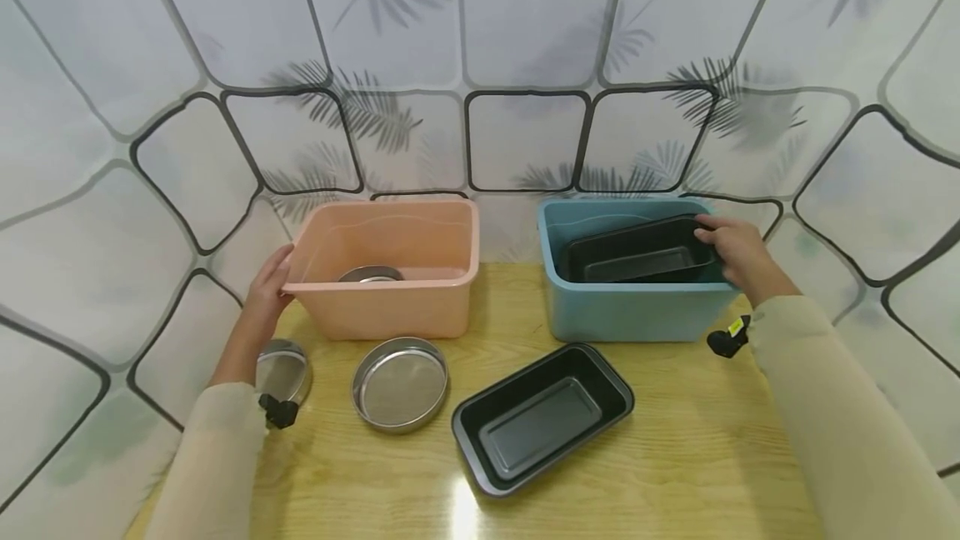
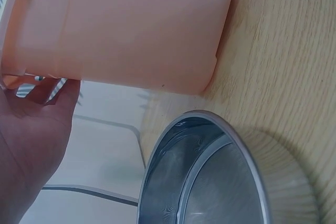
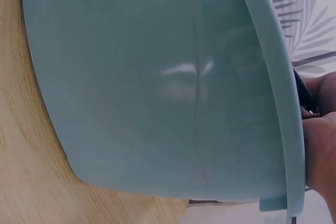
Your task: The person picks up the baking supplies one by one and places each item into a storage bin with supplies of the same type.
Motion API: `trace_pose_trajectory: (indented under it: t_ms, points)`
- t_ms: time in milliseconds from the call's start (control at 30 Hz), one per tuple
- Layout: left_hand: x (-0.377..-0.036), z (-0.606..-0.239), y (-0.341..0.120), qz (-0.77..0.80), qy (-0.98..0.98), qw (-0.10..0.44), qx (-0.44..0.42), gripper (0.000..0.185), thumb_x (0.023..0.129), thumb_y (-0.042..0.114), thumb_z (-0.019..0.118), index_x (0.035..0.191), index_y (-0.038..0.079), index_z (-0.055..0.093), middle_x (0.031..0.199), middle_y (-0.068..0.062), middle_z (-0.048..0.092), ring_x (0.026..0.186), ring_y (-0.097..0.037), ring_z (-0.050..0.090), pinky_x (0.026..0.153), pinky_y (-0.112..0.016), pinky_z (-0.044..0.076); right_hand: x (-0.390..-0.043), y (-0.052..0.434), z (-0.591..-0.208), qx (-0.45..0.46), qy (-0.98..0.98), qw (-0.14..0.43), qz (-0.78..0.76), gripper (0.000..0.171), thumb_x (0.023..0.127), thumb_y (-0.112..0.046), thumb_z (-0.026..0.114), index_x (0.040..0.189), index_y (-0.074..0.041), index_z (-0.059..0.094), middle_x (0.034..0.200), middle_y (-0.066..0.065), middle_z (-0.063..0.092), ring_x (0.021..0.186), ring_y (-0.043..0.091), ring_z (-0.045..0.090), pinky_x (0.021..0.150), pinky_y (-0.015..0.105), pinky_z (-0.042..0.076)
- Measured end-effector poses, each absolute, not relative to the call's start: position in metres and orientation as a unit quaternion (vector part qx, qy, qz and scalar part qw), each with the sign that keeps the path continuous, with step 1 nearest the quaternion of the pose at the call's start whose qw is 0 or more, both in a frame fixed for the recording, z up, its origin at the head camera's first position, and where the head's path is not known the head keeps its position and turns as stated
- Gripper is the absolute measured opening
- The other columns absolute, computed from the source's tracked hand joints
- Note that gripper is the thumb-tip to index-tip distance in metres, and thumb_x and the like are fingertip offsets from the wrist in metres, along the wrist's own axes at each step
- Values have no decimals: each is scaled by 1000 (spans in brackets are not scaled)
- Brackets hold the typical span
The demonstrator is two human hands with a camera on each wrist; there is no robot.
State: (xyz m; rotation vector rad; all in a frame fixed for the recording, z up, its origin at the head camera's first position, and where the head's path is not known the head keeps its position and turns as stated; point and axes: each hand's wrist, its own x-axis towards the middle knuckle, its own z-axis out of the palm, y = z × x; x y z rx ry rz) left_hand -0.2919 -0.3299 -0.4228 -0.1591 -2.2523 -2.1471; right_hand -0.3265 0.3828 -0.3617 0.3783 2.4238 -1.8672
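My left hand [image 1: 264, 294] grips the left rim of a pink plastic bin [image 1: 397, 315]; in the left wrist view its fingers hook at the rim. Inside that bin lies a round metal piece [image 1: 372, 274], partly hidden by the front wall. On the right, my right hand [image 1: 738, 255] pinches the upper right end of a black loaf pan [image 1: 637, 247]. This pan sits tilted in a blue plastic bin [image 1: 637, 317], its lower part hidden by the front wall. In the right wrist view, the bin wall [image 3: 131, 87] hides most of the pan.
Another black loaf pan [image 1: 540, 427] lies diagonally on the wooden table [image 1: 675, 448]. To its left rests a shallow round metal sieve-like pan [image 1: 401, 386]. A similar round one [image 2: 220, 187] stands beside my left forearm, partly covered in the head view. A patterned curtain [image 1: 525, 140] closes off the back.
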Motion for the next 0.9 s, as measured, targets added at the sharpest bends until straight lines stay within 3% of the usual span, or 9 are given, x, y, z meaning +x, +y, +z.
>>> trace_pose_trajectory:
  t_ms: [133,233,367,500,700,900]
  points:
    - [-291,-424,-331,-688,-724,15,-52,63,110,41,35,163,15,13,166,-22,9,142,-19,33,95,-11,42,-329,383,-366,113,794,52,-595,60,107,-23,49,160,-11,23,168,10,-3,153,33,17,106,25,47]
    - [-291,-424,-331,-688,-723,15,-52,64,110,42,35,163,16,13,167,-22,8,143,-20,32,97,-12,42,-331,383,-367,106,800,68,-586,60,108,-24,47,160,-12,20,168,9,-9,154,33,8,119,39,34]
    - [-292,-423,-330,-686,-726,12,-49,64,110,43,35,164,17,12,168,-21,7,148,-25,27,102,-14,40,-333,384,-367,97,807,79,-577,60,108,-23,48,160,-12,20,167,8,-14,154,34,-4,123,51,18]
    - [-293,-422,-331,-686,-726,11,-47,63,110,43,34,164,18,13,168,-19,7,149,-27,24,105,-16,40,-334,383,-368,94,815,82,-566,61,107,-21,50,160,-11,20,167,10,-15,153,36,-9,123,55,12]
    - [-295,-421,-330,-685,-727,8,-51,61,110,43,33,163,20,15,166,-20,10,144,-24,30,103,-17,40,-336,381,-369,83,841,89,-527,62,106,-22,52,159,-6,23,167,16,-10,153,41,-1,123,55,17]
    - [-292,-420,-330,-679,-733,2,-45,61,110,44,32,164,21,13,168,-19,7,147,-27,27,112,-24,36,-339,381,-369,62,869,105,-480,61,106,-19,52,157,0,26,167,23,-3,152,46,-6,123,59,9]
